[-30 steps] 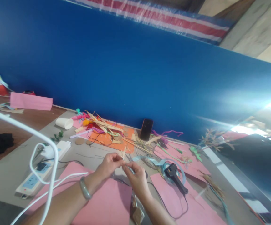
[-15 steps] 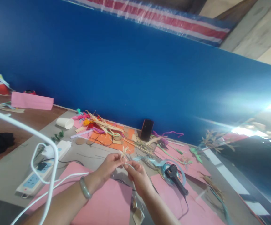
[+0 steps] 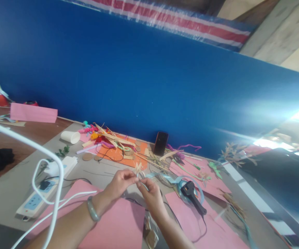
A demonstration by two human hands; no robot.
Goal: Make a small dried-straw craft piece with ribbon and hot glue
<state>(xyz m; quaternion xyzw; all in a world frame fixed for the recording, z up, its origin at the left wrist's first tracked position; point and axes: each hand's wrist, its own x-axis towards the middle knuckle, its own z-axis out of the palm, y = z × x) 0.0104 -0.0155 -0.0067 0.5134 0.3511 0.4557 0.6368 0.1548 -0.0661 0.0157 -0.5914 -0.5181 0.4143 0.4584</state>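
My left hand [image 3: 120,184] and my right hand [image 3: 151,195] meet above the table, fingertips pinched together. Between them they hold a small straw-coloured tuft [image 3: 138,168] that sticks up from the left fingers. A thin pale wire or ribbon runs from the pinch under my right hand. A green bangle [image 3: 92,209] sits on my left wrist. A pink paper sheet [image 3: 118,224] lies under both forearms.
A black glue gun [image 3: 193,197] lies right of my hands on pale blue ribbon. Behind are an orange sheet [image 3: 118,152] piled with straw and pipe cleaners, a dark phone [image 3: 161,143], a paper cup [image 3: 70,137]. A white power strip [image 3: 46,188] and white cable [image 3: 48,162] lie left.
The hands stay pinched on the tuft and shift only slightly; my right fingers have moved a little around it. The view has tilted a touch.
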